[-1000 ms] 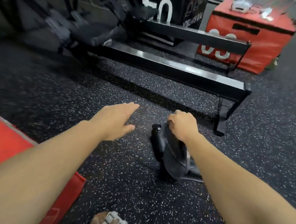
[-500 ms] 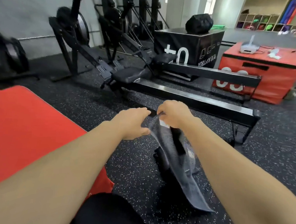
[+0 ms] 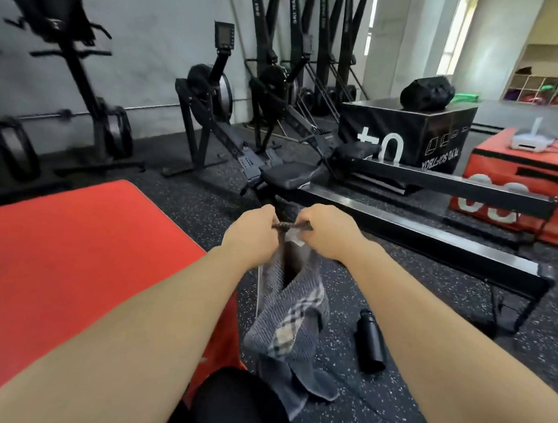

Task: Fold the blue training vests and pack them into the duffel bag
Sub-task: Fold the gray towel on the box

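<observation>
A grey cloth with a pale check pattern hangs in front of me, its lower end trailing onto the speckled floor. My left hand and my right hand each pinch its top edge, close together, with a short stretch of hem taut between them. A black duffel bag sits on the black box at the back right. No blue vest shows in this view.
A black bottle lies on the floor right of the cloth. A red mat fills the left. A rowing machine rail runs across ahead, with a red box behind it. More exercise machines line the wall.
My right hand lifted the cloth off the floor, uncovering the black bottle. My left hand came in and took hold of the top edge. The view tilted upward.
</observation>
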